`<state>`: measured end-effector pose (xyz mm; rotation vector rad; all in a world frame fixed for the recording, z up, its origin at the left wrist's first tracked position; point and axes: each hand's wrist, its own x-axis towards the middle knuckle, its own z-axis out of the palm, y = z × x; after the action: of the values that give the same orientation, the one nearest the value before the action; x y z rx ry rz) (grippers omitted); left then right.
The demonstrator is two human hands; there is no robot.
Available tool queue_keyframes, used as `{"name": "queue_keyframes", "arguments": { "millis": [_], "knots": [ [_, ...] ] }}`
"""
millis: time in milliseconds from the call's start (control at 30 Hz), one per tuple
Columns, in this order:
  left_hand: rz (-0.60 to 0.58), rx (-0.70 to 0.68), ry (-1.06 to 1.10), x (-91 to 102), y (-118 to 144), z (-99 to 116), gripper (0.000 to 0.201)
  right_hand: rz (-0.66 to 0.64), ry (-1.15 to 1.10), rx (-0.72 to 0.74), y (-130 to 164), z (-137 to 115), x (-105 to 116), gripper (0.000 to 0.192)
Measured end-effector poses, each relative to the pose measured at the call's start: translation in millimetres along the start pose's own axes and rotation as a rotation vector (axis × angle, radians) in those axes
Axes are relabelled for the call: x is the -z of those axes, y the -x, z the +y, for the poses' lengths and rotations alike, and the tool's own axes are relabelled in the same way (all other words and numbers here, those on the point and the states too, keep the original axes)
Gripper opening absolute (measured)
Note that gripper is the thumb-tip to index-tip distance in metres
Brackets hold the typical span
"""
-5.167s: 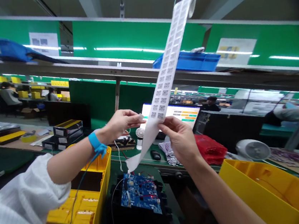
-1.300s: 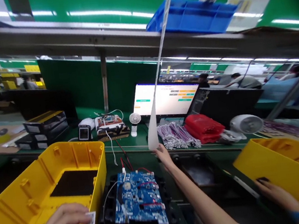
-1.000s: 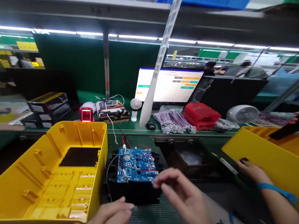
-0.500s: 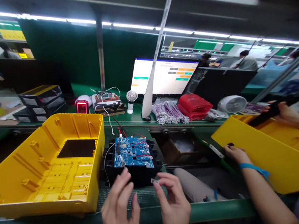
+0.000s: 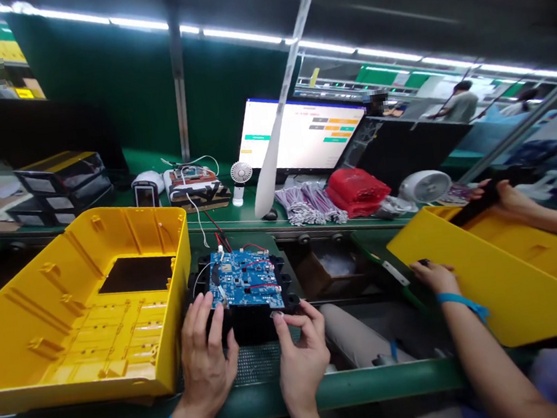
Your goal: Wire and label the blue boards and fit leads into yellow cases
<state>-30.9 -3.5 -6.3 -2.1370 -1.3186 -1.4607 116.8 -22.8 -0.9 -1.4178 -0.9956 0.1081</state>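
A blue circuit board (image 5: 246, 276) with red and white wires lies on top of a black housing (image 5: 254, 324) in front of me. My left hand (image 5: 205, 351) is at the housing's front left corner, its fingers apart and holding nothing. Near the front right of the housing, my right hand (image 5: 302, 354) pinches a small shiny piece (image 5: 277, 314) between thumb and forefinger. It is too small to name. To the left stands a yellow plastic shell (image 5: 173, 321), its open side up, with a black pad (image 5: 138, 274) inside.
On my right a co-worker's hands (image 5: 437, 277) hold another yellow shell (image 5: 482, 279). Behind the board are a monitor (image 5: 295, 133), a handheld fan (image 5: 241, 179), a scanner (image 5: 147, 189), bundled cables (image 5: 311, 204) and a red bag (image 5: 357, 192). A white bar hangs before the monitor.
Both my hands have moved forward to the black housing, the left one also spreading along its left corner. The small piece stays in my right hand. The scanner's red light is off.
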Motion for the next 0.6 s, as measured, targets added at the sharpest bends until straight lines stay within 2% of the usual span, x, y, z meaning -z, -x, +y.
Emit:
{"name": "queue_keyframes", "arguments": {
  "millis": [200, 300, 367, 433, 500, 600],
  "knots": [
    [-0.005, 0.001, -0.003, 0.6, -1.6, 0.1, 0.072, -0.079, 0.050, 0.143, -26.6, 8.7, 12.0, 0.034],
    [-0.001, -0.014, -0.024, 1.8, -2.8, -0.1, 0.069, -0.322, 0.071, 0.124, -52.8, 1.3, 30.1, 0.037],
    [0.006, -0.024, -0.038, 2.6, -3.6, -0.1, 0.067, -0.508, 0.082, 0.104, -70.4, -15.1, 41.3, 0.032],
    [0.019, -0.027, -0.042, 2.9, -4.2, -0.1, 0.067, -0.534, 0.079, 0.143, -82.2, -39.1, 45.4, 0.023],
    [0.033, -0.025, -0.036, 2.5, -4.6, -0.4, 0.068, -0.527, 0.087, 0.286, -84.7, -64.5, 38.6, 0.018],
    [0.045, -0.033, -0.036, 1.2, -4.8, -2.4, 0.068, -0.652, 0.130, 0.525, -74.2, -90.1, 11.6, 0.014]
  ]
}}
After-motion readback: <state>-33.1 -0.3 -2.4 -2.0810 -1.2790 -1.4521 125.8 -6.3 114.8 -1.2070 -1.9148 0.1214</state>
